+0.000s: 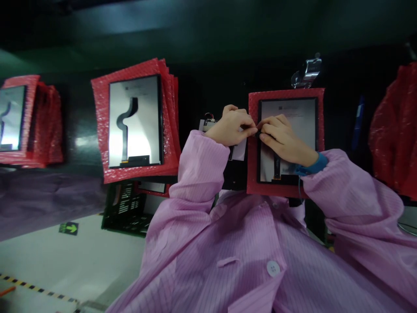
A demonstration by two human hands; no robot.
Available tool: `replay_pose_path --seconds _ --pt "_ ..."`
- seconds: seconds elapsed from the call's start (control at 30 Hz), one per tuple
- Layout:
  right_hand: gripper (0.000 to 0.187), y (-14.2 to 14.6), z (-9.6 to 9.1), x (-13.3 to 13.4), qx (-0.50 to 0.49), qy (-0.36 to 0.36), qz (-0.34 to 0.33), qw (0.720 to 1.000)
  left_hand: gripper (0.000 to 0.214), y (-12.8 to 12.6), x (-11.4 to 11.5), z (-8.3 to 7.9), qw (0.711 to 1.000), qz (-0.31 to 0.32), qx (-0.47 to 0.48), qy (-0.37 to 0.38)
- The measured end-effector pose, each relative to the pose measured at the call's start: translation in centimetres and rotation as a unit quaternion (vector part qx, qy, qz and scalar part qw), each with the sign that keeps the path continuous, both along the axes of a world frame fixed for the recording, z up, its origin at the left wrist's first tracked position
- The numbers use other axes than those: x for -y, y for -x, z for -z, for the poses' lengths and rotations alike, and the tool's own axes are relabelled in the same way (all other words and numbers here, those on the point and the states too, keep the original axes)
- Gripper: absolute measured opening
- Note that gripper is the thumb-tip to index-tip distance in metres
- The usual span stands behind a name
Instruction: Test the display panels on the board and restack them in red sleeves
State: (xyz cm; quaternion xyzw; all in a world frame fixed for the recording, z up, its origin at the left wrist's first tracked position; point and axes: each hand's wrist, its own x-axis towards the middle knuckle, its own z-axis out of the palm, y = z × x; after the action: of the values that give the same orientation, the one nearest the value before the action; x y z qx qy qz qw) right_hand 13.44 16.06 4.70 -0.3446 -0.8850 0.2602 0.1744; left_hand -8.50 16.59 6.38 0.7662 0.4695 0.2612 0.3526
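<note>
Pinches a small, blurred dark piece (258,134) between the narrowed fingertips of the right hand (282,137), at the left edge of a flat rectangular silver panel with a black border (302,119). Holds thumb and forefinger of the left hand (233,126) close together beside that piece; cannot tell about any grip on it. Covers part of a flat black ribbon cable (277,167) with the right hand. Wears a blue band (315,166) on the right wrist. Has the panel on a red plastic sheet (253,182), in front of a pink striped coat (244,243). Has beyond it a shiny metal fixture (311,71), and to the left, well apart, a second silver panel (150,113) on stacked red bubble-wrap sheets (169,130).
</note>
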Motion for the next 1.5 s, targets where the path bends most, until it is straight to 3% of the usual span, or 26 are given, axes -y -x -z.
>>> replay_pose_path --seconds 0.4,0.6,0.67,0.73,0.83,0.9,1.0,1.1,1.27,1.5 --pt "0.037 0.0 -0.1 0.3 -0.009 0.016 0.004 1.000 0.009 0.4 0.2 -0.3 0.998 0.024 -0.054 -0.038" --pt "0.038 0.2 0.0 0.5 -0.027 0.003 0.015 1.000 0.011 -0.3 0.4 0.1 0.992 -0.009 -0.095 -0.083" --pt "0.040 -0.2 -0.5 0.8 -0.050 -0.001 0.030 0.998 0.015 -0.1 1.4 -0.2 0.987 -0.055 -0.092 -0.123" --pt "0.040 -1.1 -1.4 1.4 -0.072 -0.016 0.065 0.995 0.021 0.3 3.5 -0.4 0.971 -0.144 -0.068 -0.178" --pt "0.037 -3.6 -2.6 3.4 -0.074 -0.051 0.136 0.987 0.027 0.7 8.2 0.3 0.914 -0.317 -0.035 -0.249" --pt "0.037 -5.5 -2.8 5.3 -0.060 -0.074 0.183 0.979 0.024 0.5 11.3 1.7 0.889 -0.368 -0.083 -0.260" --pt "0.042 -7.8 -1.9 8.2 -0.024 -0.089 0.253 0.963 0.030 -0.3 14.1 4.0 0.883 -0.362 -0.190 -0.228" --pt "0.049 -9.2 -0.4 10.5 0.007 -0.102 0.305 0.947 0.040 -0.8 14.8 5.2 0.893 -0.330 -0.241 -0.189" --pt "0.052 -10.1 1.6 12.2 0.004 -0.097 0.335 0.937 0.043 -1.0 14.4 4.9 0.896 -0.297 -0.276 -0.179" --pt "0.052 -9.8 2.4 12.7 0.011 -0.083 0.355 0.931 0.043 -0.8 14.2 4.9 0.889 -0.302 -0.297 -0.177"
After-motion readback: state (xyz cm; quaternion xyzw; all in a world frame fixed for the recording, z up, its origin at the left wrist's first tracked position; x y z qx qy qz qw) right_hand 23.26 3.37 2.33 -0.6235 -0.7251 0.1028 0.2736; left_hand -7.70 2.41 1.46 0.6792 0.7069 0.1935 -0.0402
